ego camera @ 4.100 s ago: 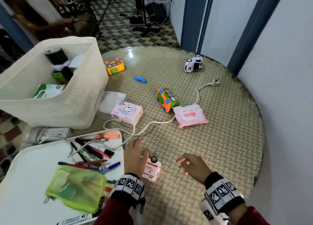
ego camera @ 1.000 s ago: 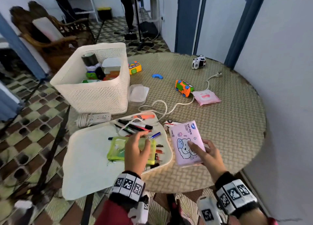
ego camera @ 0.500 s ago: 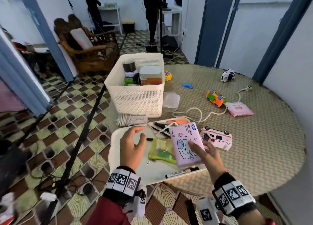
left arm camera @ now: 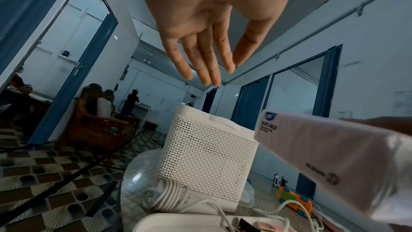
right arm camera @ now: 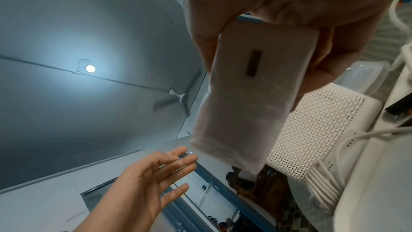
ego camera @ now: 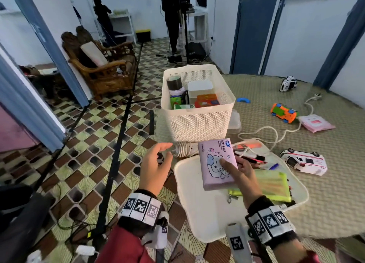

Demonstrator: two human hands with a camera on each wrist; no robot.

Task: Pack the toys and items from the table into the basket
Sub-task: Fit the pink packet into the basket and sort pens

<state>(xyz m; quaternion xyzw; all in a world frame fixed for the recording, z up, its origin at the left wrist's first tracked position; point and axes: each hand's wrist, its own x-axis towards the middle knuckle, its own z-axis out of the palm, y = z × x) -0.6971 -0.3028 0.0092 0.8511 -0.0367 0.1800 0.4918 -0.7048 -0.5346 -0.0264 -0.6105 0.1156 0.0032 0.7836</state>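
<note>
Gripping the pink tissue pack (ego camera: 216, 165) above the tray (ego camera: 207, 219), right hand (ego camera: 240, 173) nears basket (ego camera: 197, 122); left hand (ego camera: 156, 168) empty, fingers loose. Risk: slick wrapper slipping, pack missing the rim.

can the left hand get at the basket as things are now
Probably yes. The left hand is open and holds nothing, hovering just short of the basket, with only the coiled power strip low between them. The right hand holds the tissue pack off to the side.
</note>
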